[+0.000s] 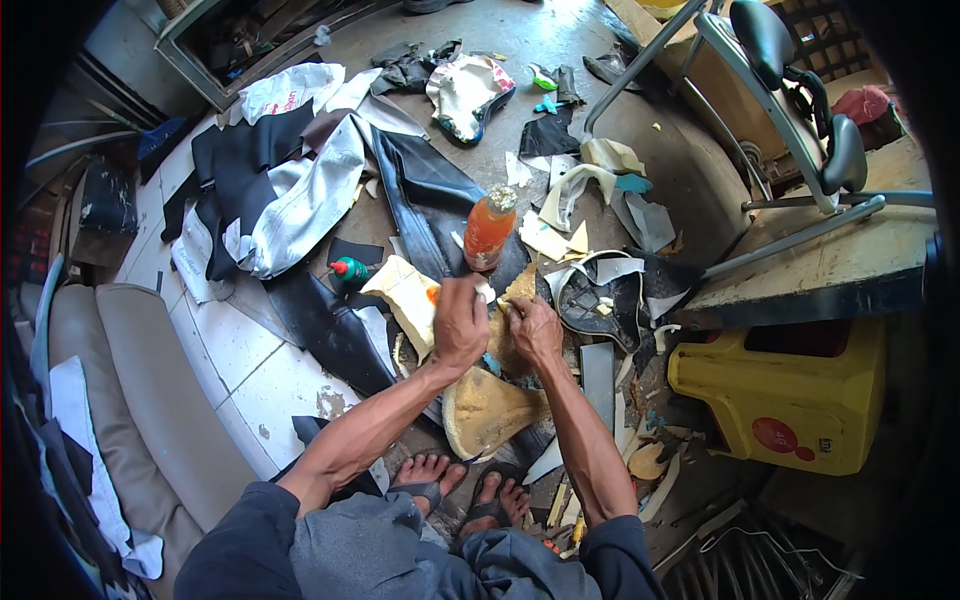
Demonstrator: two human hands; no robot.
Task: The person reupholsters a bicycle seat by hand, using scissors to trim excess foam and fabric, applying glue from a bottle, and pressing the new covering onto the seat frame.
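Note:
My left hand (461, 325) is closed, and a small whitish bit shows by its thumb. An orange spot shows just beside its knuckles; what the fingers grip I cannot make out. My right hand (537, 328) pinches a ragged piece of yellowish foam (521, 284). Both hands are low over the scrap-covered floor, a little apart. Just beyond them stands an orange bottle (489, 232) with a pale, crusted top. A pale foam block (405, 300) lies by my left hand. Nearer my feet rests a tan, saddle-shaped foam pad (492, 410).
Black and silver sheet material (310, 205) spreads to the left, with a small green bottle with a red cap (347, 268) beside it. A black saddle-shaped shell (603, 300) lies right. A yellow plastic stool (790, 390) and a metal-framed chair (790, 110) stand farther right; a padded seat (165, 390) is left.

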